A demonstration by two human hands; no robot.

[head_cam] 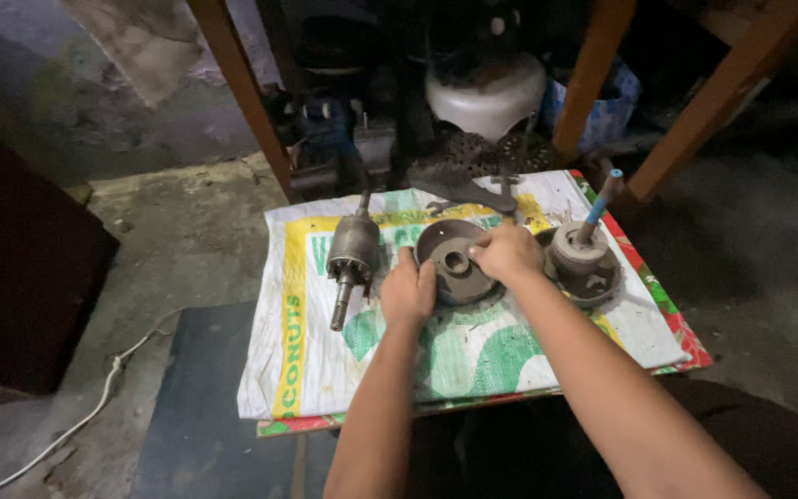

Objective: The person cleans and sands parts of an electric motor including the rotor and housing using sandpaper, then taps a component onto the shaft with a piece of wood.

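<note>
— Grey metal, that round end cover point(450, 261) in the middle; is the person gripping it?

— Both hands are working on it. The left hand point(407, 293) is curling over its near-left rim, and the right hand point(507, 251) is closing on its right edge, fingertips pressing near the centre hole. The cover is lying flat on the woven plastic sack point(473, 356), between the two other parts.

— Which parts?

— A motor armature point(352, 253) with its shaft is lying just left of the cover, apart from the hands. On the right, a second round housing point(584, 263) is sitting with a blue-handled tool point(598, 209) standing in it.

— So how far along is it looking?

— I'm judging the motor to be already taken apart, since the armature and the covers are lying separately. Whatever is being done to the centre cover is looking unfinished, with both hands on it.

— And the surroundings?

— No desk; the sack is covering a low board on a rough concrete floor point(191, 231). Orange wooden legs point(240, 88) are rising behind it, with a white domed casing point(487, 92) and dark clutter between them. A white cable point(94, 407) is trailing across the floor at the left, and the room is looking dim
</note>
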